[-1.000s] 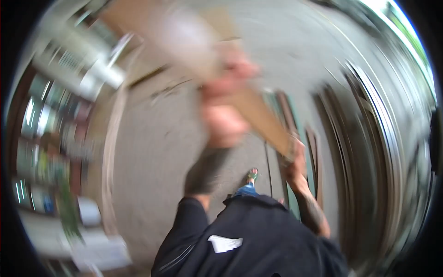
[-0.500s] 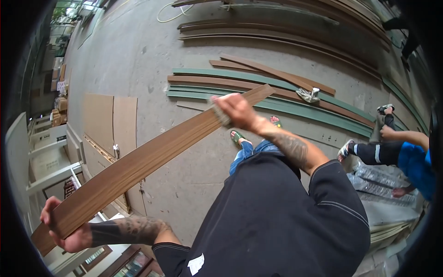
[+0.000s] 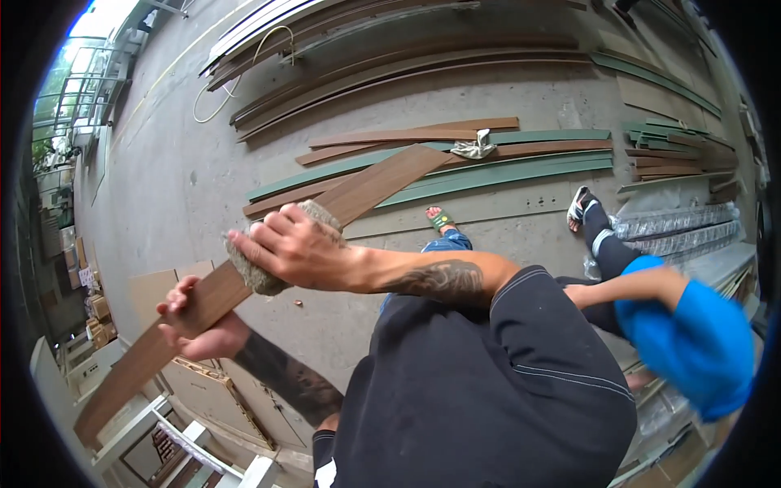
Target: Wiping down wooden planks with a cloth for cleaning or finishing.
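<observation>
A long brown wood-grain plank slants through the air from lower left to upper right. My left hand supports it from beneath, with the palm under it and the fingers curled over its far edge. Further up the plank, my right hand is closed over a greyish-brown cloth pad, pressed against the upper face. The pad spans the plank's width and hides that stretch of the surface. Both forearms are tattooed, and the two hands are close together.
Green and brown strips lie on the concrete floor ahead, with a crumpled whitish cloth on them. Longer brown profiles lie beyond. A person in a blue shirt bends close at my right, near plastic-wrapped bundles. Cabinet-like frames stand lower left.
My right hand and the pad have slid down the plank toward my left hand. My left hand sits further up the plank. The blue-shirted person has come nearer, and my view has shifted.
</observation>
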The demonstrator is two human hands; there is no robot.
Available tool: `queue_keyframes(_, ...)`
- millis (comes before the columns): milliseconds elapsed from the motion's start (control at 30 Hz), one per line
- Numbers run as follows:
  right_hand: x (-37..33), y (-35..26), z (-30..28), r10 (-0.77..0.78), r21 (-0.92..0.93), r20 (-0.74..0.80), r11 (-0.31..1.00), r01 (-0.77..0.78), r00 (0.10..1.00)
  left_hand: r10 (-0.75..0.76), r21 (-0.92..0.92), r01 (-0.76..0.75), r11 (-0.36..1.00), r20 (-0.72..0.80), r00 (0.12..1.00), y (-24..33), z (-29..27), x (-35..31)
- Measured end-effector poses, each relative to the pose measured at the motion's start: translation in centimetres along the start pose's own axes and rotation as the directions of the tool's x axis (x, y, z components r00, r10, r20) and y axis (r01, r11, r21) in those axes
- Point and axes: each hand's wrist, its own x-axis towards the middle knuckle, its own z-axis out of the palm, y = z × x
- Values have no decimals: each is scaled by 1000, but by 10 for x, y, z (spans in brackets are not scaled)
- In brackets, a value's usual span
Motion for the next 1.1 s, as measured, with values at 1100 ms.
queue_keyframes(1100, -27, 77, -4, -13, 283, 578, 941, -186, 816, 12, -774, 49, 632, 74, 997, -47, -73, 40)
